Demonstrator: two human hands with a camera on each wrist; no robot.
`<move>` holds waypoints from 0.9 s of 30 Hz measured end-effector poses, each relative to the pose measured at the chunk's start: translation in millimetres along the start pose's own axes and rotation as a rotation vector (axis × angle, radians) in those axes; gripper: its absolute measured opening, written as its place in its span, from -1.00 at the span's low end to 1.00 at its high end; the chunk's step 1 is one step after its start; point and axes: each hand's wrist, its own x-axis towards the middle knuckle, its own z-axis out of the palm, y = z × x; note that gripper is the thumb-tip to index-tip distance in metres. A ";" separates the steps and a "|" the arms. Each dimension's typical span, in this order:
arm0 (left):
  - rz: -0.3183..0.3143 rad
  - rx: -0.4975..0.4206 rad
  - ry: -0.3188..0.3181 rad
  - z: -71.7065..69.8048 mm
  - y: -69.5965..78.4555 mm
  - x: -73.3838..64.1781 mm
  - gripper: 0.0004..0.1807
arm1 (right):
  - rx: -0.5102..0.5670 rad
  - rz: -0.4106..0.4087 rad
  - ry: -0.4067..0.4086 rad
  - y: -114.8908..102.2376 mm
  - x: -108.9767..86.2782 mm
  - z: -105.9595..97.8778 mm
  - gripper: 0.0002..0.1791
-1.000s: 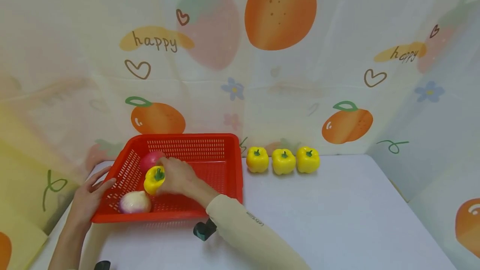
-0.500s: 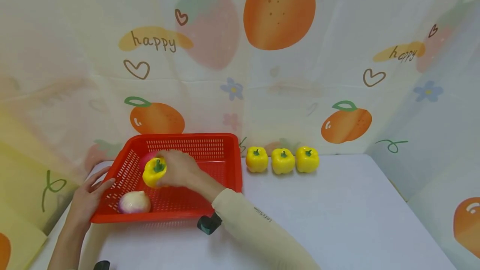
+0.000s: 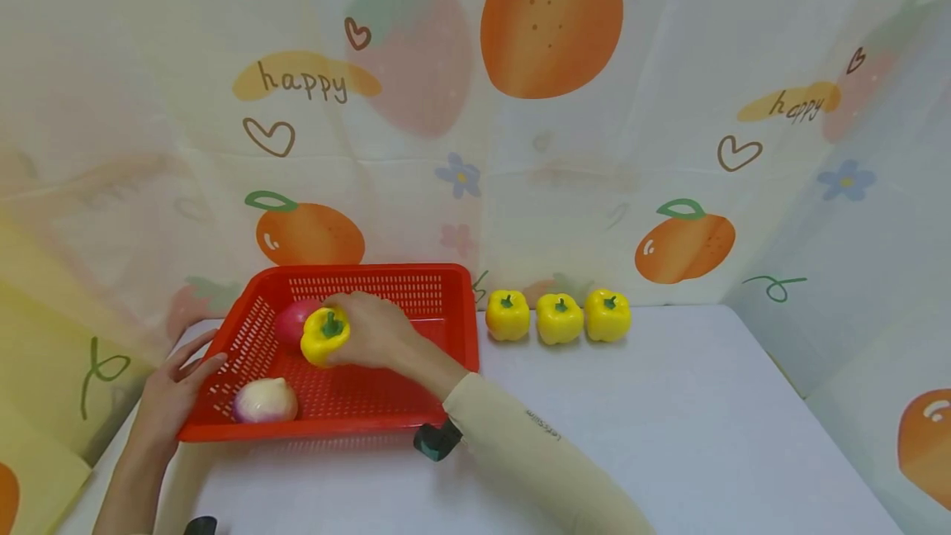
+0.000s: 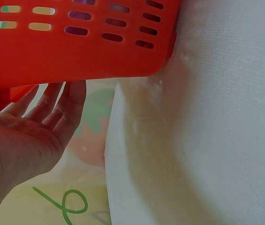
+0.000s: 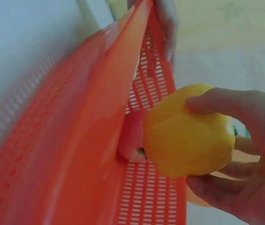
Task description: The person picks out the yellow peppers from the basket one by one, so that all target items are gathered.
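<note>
My right hand (image 3: 375,333) holds a yellow bell pepper (image 3: 324,338) over the left half of a red plastic basket (image 3: 464,337), its green stem facing up in the head view. The right wrist view shows the thumb on one side of the pepper (image 5: 188,133) and the fingers on the other. My left hand (image 3: 171,395) grips the basket's left end at the rim, fingers outside the wall (image 4: 76,61). Inside the basket lie a pinkish-red round fruit (image 3: 291,324) with a dark stem, partly behind the pepper, and a white-and-purple onion-like vegetable (image 3: 263,400) near the front left corner.
Three more yellow bell peppers (image 3: 559,320) stand in a row on the white table (image 3: 654,428), right of the basket. Behind the table hangs a fruit-print cloth (image 3: 550,188). A dark device (image 3: 438,440) sits under the right wrist, close to the basket's front rim.
My right hand has lifted the yellow bell pepper up from low in the basket and shifted it slightly right, uncovering more of the pinkish-red fruit. My left hand stays at the rim.
</note>
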 end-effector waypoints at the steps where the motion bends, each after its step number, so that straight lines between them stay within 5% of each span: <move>1: -0.002 -0.001 -0.001 0.0 0.1 -0.2 -0.31 | -0.003 -0.001 0.003 1.5 -1.0 -0.9 -0.26; 27: 0.014 -0.118 -0.009 -1.0 -1.4 -0.3 -0.44 | 0.134 0.019 0.067 35.2 -29.6 -34.9 -0.21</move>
